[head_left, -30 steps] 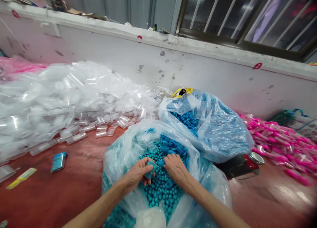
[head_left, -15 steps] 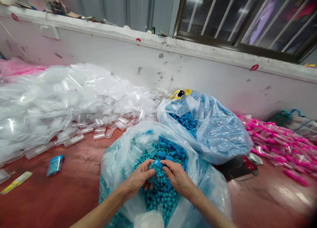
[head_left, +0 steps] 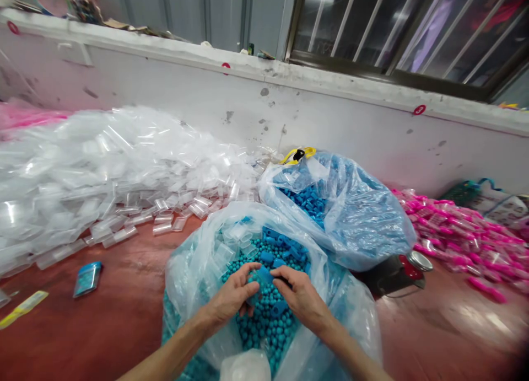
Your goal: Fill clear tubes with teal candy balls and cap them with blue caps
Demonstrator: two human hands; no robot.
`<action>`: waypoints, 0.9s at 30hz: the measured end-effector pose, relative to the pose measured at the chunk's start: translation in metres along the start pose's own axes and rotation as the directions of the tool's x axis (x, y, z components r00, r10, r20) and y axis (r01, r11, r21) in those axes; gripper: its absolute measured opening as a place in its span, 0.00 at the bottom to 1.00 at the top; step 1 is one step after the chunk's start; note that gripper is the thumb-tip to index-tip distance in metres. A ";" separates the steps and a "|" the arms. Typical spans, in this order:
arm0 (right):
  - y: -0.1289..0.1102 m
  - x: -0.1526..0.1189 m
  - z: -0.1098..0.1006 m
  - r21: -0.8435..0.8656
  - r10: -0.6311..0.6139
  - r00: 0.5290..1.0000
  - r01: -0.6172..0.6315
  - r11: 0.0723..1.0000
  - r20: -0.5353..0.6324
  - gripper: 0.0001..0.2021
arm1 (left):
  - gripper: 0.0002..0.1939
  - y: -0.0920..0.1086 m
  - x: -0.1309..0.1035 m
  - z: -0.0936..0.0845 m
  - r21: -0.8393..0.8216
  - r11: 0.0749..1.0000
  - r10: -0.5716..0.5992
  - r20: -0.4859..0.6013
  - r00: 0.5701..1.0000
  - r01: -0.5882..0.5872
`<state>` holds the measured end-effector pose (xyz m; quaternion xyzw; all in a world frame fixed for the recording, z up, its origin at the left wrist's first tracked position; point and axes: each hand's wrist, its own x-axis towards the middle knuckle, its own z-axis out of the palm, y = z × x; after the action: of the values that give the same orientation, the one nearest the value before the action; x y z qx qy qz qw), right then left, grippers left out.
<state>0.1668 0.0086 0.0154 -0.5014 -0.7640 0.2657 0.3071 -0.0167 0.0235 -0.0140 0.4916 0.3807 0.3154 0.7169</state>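
Note:
Over an open plastic bag (head_left: 190,276) of teal beads (head_left: 268,328), my left hand (head_left: 237,290) is closed round a small clear container (head_left: 253,297) that looks filled with beads. A blue cap (head_left: 264,274) sits at the top of it, between both hands. My right hand (head_left: 295,293) pinches at the cap's right side, fingers together. Loose blue caps (head_left: 285,246) and clear empty containers (head_left: 231,243) lie on the beads inside the bag. Fingertip contact is partly blurred.
Clear containers (head_left: 124,166) are heaped at the left. A filled blue-capped container (head_left: 87,279) and a yellow strip (head_left: 23,309) lie on the red table (head_left: 124,304). Behind are a bag of blue caps (head_left: 363,221), a dark flask (head_left: 392,276) and pink items (head_left: 467,237).
The view has shifted slightly. The blue cap between my hands looks tilted differently, and my right fingers have moved a little on it. My left hand keeps its hold.

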 end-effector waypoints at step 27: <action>0.008 0.002 0.008 0.226 0.094 0.983 -0.129 0.965 0.157 0.08 | 0.20 -0.013 0.001 0.025 0.054 0.998 0.051 -0.118 0.992 -0.045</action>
<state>0.1650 0.0125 0.0053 -0.4832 -0.7178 0.4069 0.2928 0.0065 0.0087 -0.0212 0.4991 0.4189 0.3516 0.6722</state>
